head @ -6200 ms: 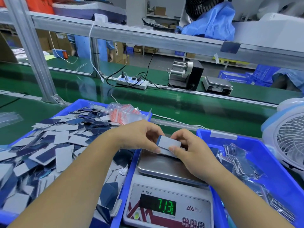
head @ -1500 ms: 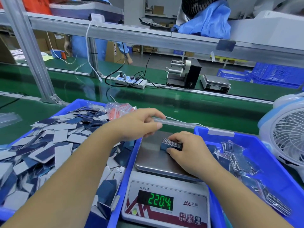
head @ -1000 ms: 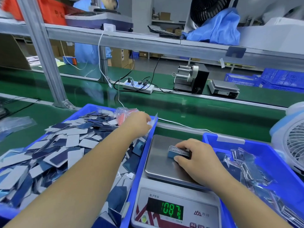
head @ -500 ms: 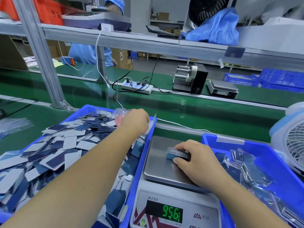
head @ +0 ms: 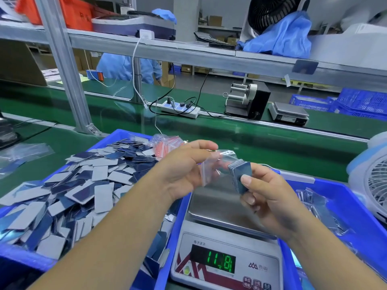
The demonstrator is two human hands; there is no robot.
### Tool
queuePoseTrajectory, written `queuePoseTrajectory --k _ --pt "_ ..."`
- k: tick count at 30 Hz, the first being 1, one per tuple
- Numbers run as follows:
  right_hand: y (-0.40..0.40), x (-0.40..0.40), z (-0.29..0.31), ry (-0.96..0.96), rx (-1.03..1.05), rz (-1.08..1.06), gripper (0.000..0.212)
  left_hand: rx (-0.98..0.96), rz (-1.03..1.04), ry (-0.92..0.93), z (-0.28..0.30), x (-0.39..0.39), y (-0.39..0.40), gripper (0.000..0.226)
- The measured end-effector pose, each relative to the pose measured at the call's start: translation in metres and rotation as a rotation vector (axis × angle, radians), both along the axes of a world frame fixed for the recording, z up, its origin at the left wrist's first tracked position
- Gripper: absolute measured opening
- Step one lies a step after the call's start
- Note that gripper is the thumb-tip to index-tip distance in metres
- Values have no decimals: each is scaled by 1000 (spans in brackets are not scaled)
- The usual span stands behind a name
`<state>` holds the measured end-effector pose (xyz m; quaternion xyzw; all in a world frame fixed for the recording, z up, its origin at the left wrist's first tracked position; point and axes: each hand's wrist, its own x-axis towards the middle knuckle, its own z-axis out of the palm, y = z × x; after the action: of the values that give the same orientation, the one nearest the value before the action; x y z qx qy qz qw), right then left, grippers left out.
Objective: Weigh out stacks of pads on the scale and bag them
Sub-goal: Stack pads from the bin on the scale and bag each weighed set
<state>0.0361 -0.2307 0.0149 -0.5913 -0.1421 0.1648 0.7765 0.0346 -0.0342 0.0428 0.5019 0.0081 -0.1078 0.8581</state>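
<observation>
My right hand (head: 266, 195) grips a stack of blue-grey pads (head: 240, 174) above the scale (head: 226, 243). My left hand (head: 184, 168) pinches a small clear zip bag (head: 217, 164) with a red strip, its mouth turned toward the stack. The stack's far end touches the bag; whether it is inside I cannot tell. The steel scale pan (head: 215, 206) below carries nothing, and the green display (head: 219, 261) shows digits.
A blue tray (head: 18, 256) on the left is heaped with loose pads (head: 83, 185); a pack of spare zip bags (head: 167, 143) lies at its far corner. The blue tray (head: 356, 222) on the right holds filled bags. A white fan (head: 372, 178) stands far right. Green conveyor beyond.
My left hand drew a zip bag from the pack at the tray's corner and brought it over the scale. My right hand lifted the stack off the pan up to the bag.
</observation>
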Motion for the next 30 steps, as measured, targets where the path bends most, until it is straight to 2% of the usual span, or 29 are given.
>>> queuePoseTrajectory --k 5,7,9,10,12,14,24,30 --pt "-1 1 -1 -17 -2 -82 23 -53 23 17 -10 -5 -14 16" --pt "-3 1 3 -57 -18 -137 20 -45 45 12 -10 -7 -15 2" --pt "-7 2 7 -124 -68 -186 22 112 66 -33 -12 -7 -14 21" --pt "-10 2 9 -154 -90 -202 23 234 79 -87 -13 -7 -14 22" --pt "-13 2 12 -195 -112 -213 23 435 116 -185 -16 -8 -15 8" --pt "-13 1 13 -226 -113 -202 22 556 142 -229 -19 -9 -16 15" --pt "-14 2 13 -285 -55 -255 22 691 -134 -243 -2 -11 -13 13" --pt "-12 0 13 -357 7 -224 24 916 -251 -283 3 -10 -19 10"
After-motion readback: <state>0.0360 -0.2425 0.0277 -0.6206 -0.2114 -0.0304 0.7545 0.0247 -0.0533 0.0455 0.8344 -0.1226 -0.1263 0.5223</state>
